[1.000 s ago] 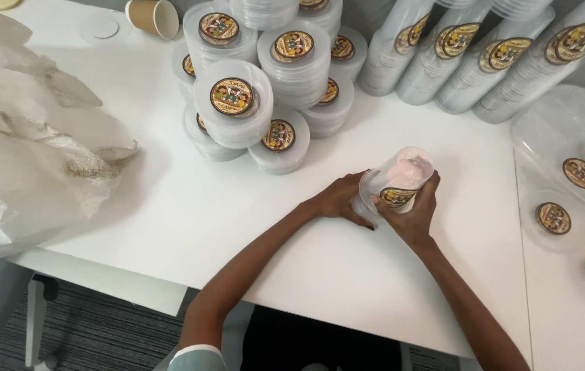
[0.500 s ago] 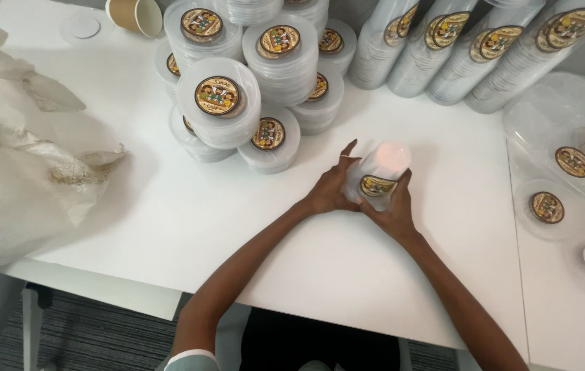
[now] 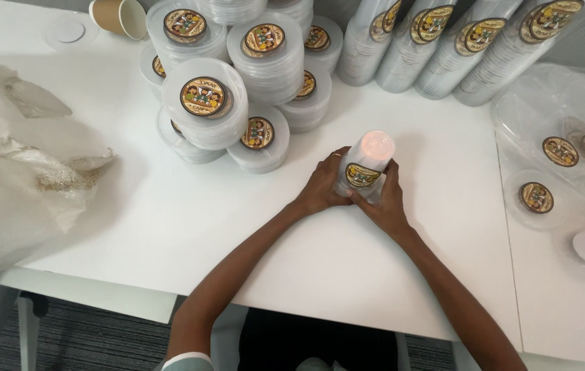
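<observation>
Both hands wrapped around one short stack of clear lidded cups (image 3: 364, 168), standing upright on the white counter (image 3: 169, 220), round label facing the camera. Left hand (image 3: 321, 185) cupping the left side, grip closed on the stack; right hand (image 3: 385, 203) pressing from the near-right side, grip closed on it too. Held from two sides only, no support on top.

Risks, as judged:
- Stack tall for its footprint; uneven squeeze or a sideways push likely to tip it or slide the cups apart.
- Smooth clear plastic, so likely slippery; could shoot out of the grip if pinched hard.
- Piled labelled lid stacks (image 3: 224, 110) just left and behind, leaning on each other; a knock from the left elbow or wrist could bring them down in a cascade.
- Leaning cup sleeves (image 3: 443, 48) at the back, tilted; a bump there could roll them forward.
- Paper cup (image 3: 117, 15) on its side at far left, well apart, no concern.

Room:
- Bare counter in front of and under the forearms, widest toward the near edge; near edge close to the body.
- Right side partly taken by a clear plastic bag (image 3: 567, 137) with loose labelled lids.
- Left side bounded by a crumpled plastic bag (image 3: 18, 192) overhanging the counter edge.
</observation>
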